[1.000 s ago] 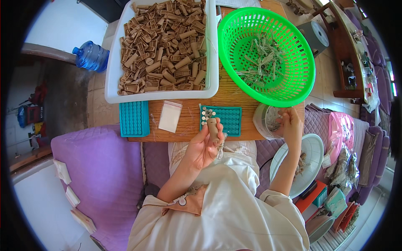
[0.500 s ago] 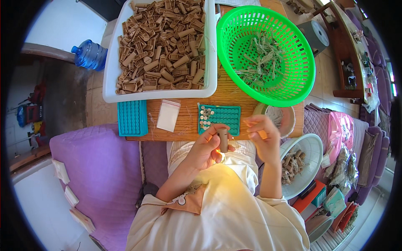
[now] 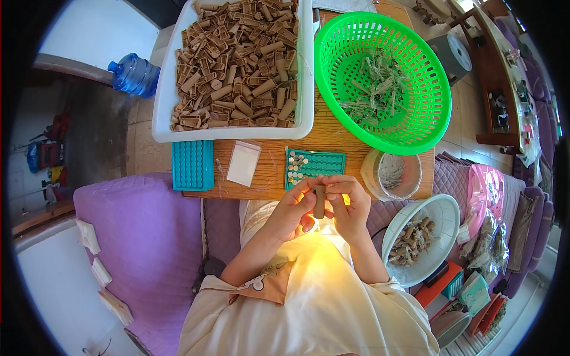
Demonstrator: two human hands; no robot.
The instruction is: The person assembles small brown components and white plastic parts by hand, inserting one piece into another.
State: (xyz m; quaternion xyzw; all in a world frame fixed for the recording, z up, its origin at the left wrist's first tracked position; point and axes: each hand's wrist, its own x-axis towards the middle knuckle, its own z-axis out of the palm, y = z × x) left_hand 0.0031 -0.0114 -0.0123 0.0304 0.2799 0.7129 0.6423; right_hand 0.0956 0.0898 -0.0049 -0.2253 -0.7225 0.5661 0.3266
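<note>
Both hands meet in front of the body, close to the near edge of the bench. The left hand point(image 3: 295, 207) and the right hand point(image 3: 349, 204) face each other with fingers curled in, each in a pinching grip. Fingertips almost touch. Both forearms are bare and bent, coming up from the lap, elbows out.

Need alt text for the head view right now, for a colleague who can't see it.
Both hands, left hand and right hand, hold a small brown tube upright over the lap. Ahead on the wooden table sit a white tray of brown tubes, a green basket and a teal grid tray.
</note>
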